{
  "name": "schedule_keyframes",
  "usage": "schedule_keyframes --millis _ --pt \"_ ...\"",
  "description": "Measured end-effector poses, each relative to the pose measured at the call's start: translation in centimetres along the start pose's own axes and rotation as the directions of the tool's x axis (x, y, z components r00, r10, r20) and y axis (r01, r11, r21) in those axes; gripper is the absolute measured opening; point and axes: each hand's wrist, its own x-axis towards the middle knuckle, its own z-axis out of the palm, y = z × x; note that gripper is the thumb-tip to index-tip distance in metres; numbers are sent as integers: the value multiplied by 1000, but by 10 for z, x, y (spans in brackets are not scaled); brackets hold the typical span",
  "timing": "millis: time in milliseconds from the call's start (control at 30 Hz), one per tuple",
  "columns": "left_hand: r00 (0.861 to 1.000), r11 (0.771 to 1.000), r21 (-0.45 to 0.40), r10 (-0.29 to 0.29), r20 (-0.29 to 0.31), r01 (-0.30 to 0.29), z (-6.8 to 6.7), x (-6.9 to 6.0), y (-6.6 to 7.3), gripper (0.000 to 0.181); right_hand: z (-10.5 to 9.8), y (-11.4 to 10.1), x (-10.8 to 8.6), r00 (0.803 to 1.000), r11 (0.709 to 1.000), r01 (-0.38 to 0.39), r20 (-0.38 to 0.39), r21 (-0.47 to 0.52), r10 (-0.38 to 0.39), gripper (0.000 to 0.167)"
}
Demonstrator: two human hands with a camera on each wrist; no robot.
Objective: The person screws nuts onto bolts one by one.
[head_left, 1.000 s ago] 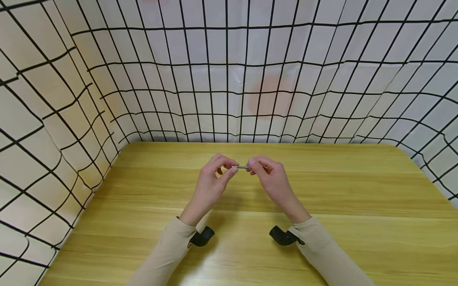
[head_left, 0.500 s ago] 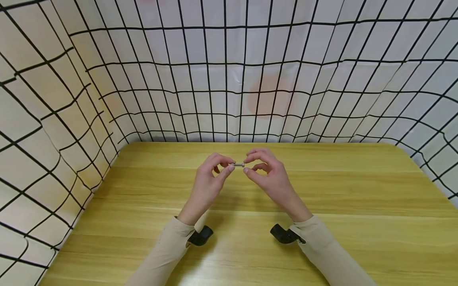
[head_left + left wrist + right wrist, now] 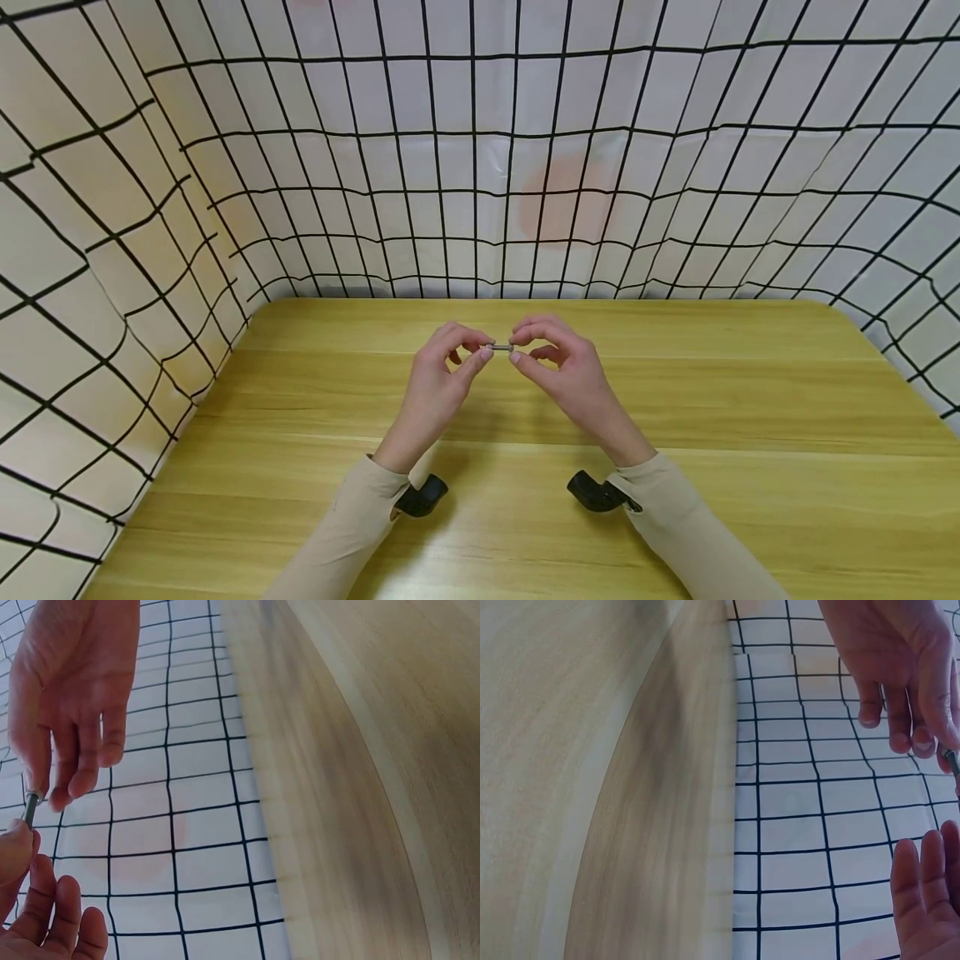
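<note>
left hand (image 3: 437, 372) pinching one end of small metal bolt (image 3: 501, 347), bolt between both hands, right hand (image 3: 576, 372) narrow at opposite end, contact there unclear, wood tabletop (image 3: 498, 525) below grip, black-gridded white wall (image 3: 455, 167) beyond

This place appears to be a small enclosed recording station, perhaps in a laboratory; I cannot say exactly which kind of building holds it. In the head view, white sheeting (image 3: 456, 162) with a black grid (image 3: 473, 92) forms the back at twelve o'clock. The same gridded covering continues on the left side (image 3: 45, 225) at nine o'clock and the right side (image 3: 900, 150) near two. A pale orange patch (image 3: 555, 217) shows at half past one. The wood-grained table (image 3: 510, 533) extends towards six o'clock. Black devices (image 3: 595, 493) at both cuffs suggest recording equipment.
</note>
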Motion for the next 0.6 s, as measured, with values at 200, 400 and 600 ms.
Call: schedule_keyframes --millis 200,400,600 --pt "1000 1000 -14 9 -1 -9 0 0 0 6 -1 13 1 1000 1000 -7 -7 -11 7 11" --pt "1000 1000 -17 9 1 -9 0 0 1 6 -1 33 3 999 1000 -28 -16 -13 28 11" --pt "1000 1000 -20 13 6 -13 0 0 2 6 -1 35 2 999 999 -39 -9 6 39 10"
